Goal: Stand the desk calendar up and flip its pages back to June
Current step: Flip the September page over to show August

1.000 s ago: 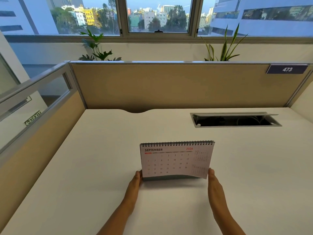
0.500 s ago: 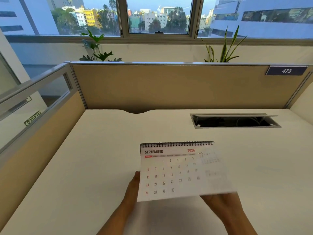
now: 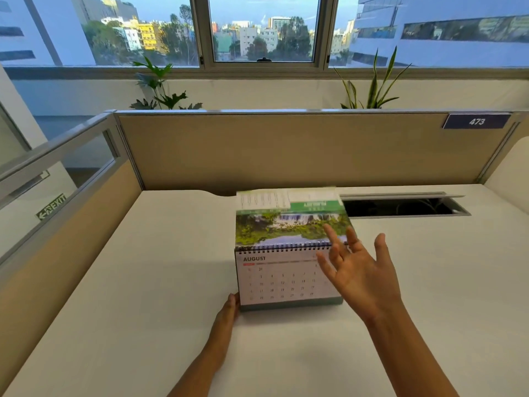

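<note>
Standing upright on the white desk (image 3: 143, 282), the desk calendar (image 3: 283, 282) was the landmark for all the rest. Nearest to the camera, the left hand (image 3: 229, 310) rested at the calendar's lower left corner, fingertips touching the base edge; I could not tell if it was pinching or only pressing, as the fingers were seen from behind. The right hand (image 3: 355, 276) hung in front of the calendar's right part, palm up, fingers (image 3: 333, 239) spread wide, holding nothing. The front page read AUGUST. Above the spiral binding (image 3: 283, 247) a turned page (image 3: 289, 219) with a waterfall photo pointed away from the camera, blurred. Behind the calendar, to the right, was an open cable slot (image 3: 400, 206) in the desk. Further back stood the beige partition (image 3: 286, 150) w/ a plate "473" (image 3: 476, 121) at its top right, then two plants (image 3: 160, 87) & the window (image 3: 263, 30).
</note>
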Available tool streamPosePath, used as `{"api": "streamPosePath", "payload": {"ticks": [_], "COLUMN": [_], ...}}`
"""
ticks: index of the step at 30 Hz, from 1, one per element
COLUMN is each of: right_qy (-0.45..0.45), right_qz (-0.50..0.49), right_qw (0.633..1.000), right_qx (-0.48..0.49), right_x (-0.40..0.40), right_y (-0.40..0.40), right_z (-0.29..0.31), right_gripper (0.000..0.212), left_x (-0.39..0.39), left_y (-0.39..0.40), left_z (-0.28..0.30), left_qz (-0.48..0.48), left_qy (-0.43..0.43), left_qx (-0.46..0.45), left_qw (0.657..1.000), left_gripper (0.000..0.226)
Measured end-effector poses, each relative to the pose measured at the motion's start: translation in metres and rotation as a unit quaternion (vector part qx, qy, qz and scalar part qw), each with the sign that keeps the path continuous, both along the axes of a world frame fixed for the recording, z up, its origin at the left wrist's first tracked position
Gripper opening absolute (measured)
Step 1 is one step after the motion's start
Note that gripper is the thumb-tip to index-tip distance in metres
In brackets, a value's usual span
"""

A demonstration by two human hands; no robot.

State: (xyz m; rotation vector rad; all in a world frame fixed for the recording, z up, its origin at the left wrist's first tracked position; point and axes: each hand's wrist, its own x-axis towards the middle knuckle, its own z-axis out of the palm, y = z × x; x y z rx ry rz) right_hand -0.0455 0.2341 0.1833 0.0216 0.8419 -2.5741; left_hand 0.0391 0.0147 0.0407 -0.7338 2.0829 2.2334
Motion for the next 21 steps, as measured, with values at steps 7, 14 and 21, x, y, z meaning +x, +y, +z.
{"api": "streamPosePath", "payload": {"ticks": [7,14,21], "right_qy": [-0.038,0.032,0.047], "right_qz": [-0.233,-0.095,-0.103], "right_qw": [0.853,0.837,0.837], "right_qx": [0.466,0.537,0.535], "right_x": [0.000,0.014,0.021], "right_y": [0.009,0.006,0.012], "right_z": [-0.070,-0.102,-0.101], "right_gripper": [0.027,0.076,0.073], "left_x": [0.000,-0.001,-0.002], "left_y": [-0.003,-0.002,-0.002], "left_z": [-0.005,-0.003,-0.005], "left_qz": [-0.001,-0.005,0.001], "left_qy": [-0.002,-0.002,-0.003], "left_qx": [-0.008,-0.013,-0.017], "left_qw": [1.000,1.000,1.000], "left_gripper": [0.046,0.043,0.038]}}
